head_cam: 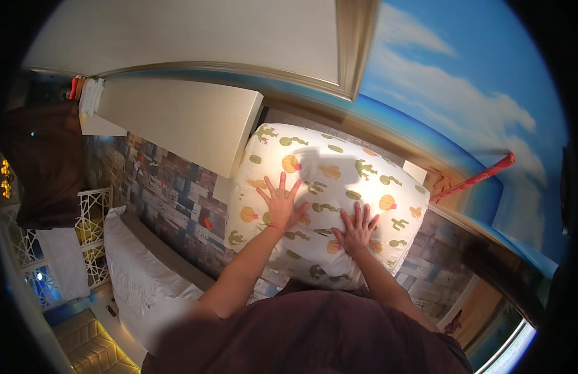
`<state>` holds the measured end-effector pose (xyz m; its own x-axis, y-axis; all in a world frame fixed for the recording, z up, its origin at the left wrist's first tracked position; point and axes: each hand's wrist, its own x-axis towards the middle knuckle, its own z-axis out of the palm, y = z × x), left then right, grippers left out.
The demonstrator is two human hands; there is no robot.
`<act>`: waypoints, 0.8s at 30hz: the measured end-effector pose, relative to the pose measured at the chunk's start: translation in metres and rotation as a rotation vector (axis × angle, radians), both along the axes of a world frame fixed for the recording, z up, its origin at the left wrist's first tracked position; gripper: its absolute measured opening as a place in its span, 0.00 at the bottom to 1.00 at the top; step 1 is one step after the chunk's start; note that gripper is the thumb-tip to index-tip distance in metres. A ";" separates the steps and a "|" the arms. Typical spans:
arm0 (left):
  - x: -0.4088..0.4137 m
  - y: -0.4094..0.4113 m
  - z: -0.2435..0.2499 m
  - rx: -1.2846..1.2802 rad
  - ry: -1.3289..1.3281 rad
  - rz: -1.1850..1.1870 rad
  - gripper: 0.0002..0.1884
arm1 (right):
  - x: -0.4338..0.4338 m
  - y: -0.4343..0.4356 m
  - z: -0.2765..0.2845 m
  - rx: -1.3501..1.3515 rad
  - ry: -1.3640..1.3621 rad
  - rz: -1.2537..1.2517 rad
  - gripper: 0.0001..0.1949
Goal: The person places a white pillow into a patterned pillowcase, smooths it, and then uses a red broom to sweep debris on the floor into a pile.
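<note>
A bulky, rounded white fabric cushion or bundle (335,187) printed with cacti lies before me, above the floor. On its left part my left hand (282,205) rests flat, fingers spread, with a thin red band at the wrist. My right hand (356,231) is pressed on the lower right part, fingers also apart. Neither hand grips anything. A shadow falls over the cushion's upper middle. What supports it from below is hidden.
Beyond it stand a cream cabinet (177,121) and a framed panel on a sky-painted wall (457,93). A red tube (476,177) leans at right. White bedding (144,271) lies at lower left, beside the patchwork-patterned floor (177,205).
</note>
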<state>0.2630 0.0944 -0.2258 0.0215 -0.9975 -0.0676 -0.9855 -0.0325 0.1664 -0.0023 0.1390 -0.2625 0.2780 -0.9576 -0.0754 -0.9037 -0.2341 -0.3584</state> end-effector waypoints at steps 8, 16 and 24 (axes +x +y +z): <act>0.007 -0.015 -0.022 -0.037 0.017 -0.001 0.43 | 0.011 -0.021 0.018 -0.063 0.011 -0.009 0.35; 0.027 -0.021 0.014 -0.129 0.028 -0.107 0.40 | -0.028 -0.040 0.041 -0.061 -0.108 -0.001 0.36; 0.140 0.085 0.033 0.290 0.844 0.927 0.54 | -0.189 0.138 -0.032 0.348 -0.170 -1.203 0.43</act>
